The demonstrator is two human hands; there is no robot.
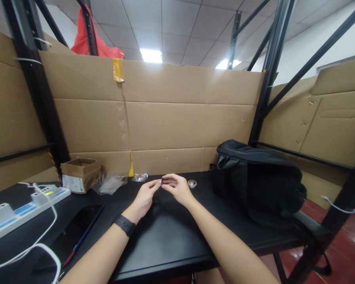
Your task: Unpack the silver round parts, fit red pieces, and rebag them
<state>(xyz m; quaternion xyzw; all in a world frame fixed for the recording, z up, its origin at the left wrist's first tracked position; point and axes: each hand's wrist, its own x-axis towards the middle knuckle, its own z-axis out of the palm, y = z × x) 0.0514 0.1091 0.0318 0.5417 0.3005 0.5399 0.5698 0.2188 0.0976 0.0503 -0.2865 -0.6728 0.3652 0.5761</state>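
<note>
My left hand (144, 198) and my right hand (177, 190) meet above the back half of the black table (165, 236). Between their fingertips is something tiny and pale, too small to name. The fingers of both hands are pinched together around it. A dark band circles my left wrist. Just right of my right hand, a small roll of tape (192, 184) lies on the table. Behind my left hand sits a small clear plastic packet (140, 177).
A black backpack (254, 181) stands at the right. At the left are an open cardboard box (81, 173), crumpled clear plastic (110, 184), a white power strip (26, 211) with white cables, and a dark phone or tablet (73, 232). Cardboard panels (165, 122) wall the back.
</note>
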